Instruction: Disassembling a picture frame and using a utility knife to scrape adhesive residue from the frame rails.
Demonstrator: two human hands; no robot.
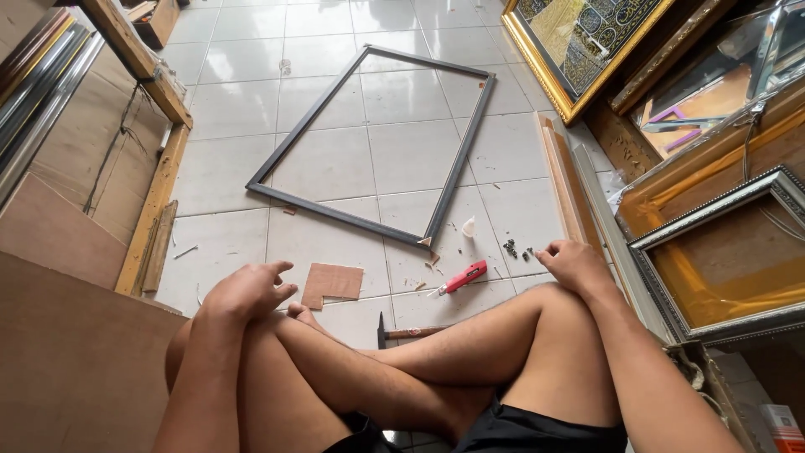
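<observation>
- The person sits cross-legged on the tiled floor (226, 243). The left hand (246, 291) rests on the left knee with its grip loosely curled and holding nothing.
- The right hand (573, 265) lies on the right knee, fingers bent, its grip empty too, fingertips just beside a small heap of dark nails (513, 248) on the floor.
- The nails are tiny, hard and loose. They probably scatter easily and are best pinched a few at a time between thumb and forefinger.
- A red utility knife (460, 278) lies near them, between the knees. It looks light and rigid, and the safe hold is the plastic body, away from the blade end.
- A hammer (406, 333) lies partly hidden behind the shin. It is likely head-heavy and is best taken by the handle.
- The dark rectangular frame (375, 143) lies flat on the floor ahead, well apart from both hands. Its thin rails look light, but the corner joints may flex, so lifting by two opposite long sides seems wise.
- A brown cardboard piece (331, 283) lies near the left hand. It is light and bendable.
</observation>
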